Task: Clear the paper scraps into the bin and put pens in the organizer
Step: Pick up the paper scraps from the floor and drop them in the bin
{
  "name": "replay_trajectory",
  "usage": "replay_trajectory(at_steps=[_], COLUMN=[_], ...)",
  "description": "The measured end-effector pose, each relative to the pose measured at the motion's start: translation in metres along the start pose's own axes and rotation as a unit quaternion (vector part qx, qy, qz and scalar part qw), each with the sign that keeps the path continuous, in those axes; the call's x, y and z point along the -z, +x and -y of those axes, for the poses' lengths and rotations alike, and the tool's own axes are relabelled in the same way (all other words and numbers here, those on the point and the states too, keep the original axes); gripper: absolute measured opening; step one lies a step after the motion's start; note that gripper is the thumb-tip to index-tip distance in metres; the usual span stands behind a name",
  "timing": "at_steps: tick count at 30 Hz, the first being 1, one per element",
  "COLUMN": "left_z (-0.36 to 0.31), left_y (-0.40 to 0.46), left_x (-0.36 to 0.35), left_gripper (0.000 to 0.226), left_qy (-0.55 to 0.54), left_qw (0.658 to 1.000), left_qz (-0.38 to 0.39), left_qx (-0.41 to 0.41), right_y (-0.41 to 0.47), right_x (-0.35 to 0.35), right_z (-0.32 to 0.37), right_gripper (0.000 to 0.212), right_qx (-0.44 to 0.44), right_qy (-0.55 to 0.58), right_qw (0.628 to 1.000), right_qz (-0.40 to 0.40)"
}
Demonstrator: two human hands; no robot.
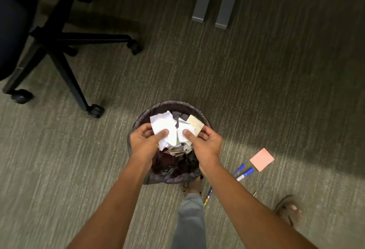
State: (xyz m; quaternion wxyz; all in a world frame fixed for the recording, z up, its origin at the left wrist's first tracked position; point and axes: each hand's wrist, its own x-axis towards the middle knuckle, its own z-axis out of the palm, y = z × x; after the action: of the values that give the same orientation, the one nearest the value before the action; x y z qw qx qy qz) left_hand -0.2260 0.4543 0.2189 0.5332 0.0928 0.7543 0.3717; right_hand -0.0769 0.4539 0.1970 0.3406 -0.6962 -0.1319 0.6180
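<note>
Holding a loose bundle of paper scraps (173, 130) over the lined bin (138, 122), pinched between left hand (144, 140) and right hand (205, 142)

The scraps are judged light, limp and prone to scatter, so they are best gathered from both sides with the thumbs pressed on top; two blue-capped pens (244, 172) and a pink sticky pad (261, 159) are seen on the carpet right of the bin, stiff enough to be taken by the barrel

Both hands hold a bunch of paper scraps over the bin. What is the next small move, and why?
Probably open both hands. The left hand and right hand pinch the paper scraps directly above the lined bin, so they should fall inside. The pens on the carpet can wait.
</note>
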Motion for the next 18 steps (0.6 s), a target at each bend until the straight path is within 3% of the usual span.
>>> replay_trajectory(at_steps=[7,12,15,18], left_z=[0.038,0.056,0.054,0.050], left_y=[0.008,-0.003,-0.015,-0.031], left_x=[0.000,-0.008,-0.025,-0.053], left_gripper=[0.033,0.039,0.033,0.030], left_qy=[0.051,0.083,0.095,0.113], left_qw=[0.995,0.978,0.976,0.981], left_qz=[-0.088,-0.188,-0.196,-0.150], left_qx=[0.021,0.017,-0.007,-0.042], right_y=[0.002,-0.005,-0.008,-0.008], right_x=[-0.004,0.021,0.049,0.086], right_z=[-0.023,-0.025,-0.025,-0.028], right_gripper=[0.027,0.017,0.017,0.018], right_qx=[0.110,0.150,0.162,0.155], right_qy=[-0.200,-0.267,-0.263,-0.255], right_qw=[0.972,0.947,0.942,0.941], right_qz=[-0.051,-0.098,-0.128,-0.159])
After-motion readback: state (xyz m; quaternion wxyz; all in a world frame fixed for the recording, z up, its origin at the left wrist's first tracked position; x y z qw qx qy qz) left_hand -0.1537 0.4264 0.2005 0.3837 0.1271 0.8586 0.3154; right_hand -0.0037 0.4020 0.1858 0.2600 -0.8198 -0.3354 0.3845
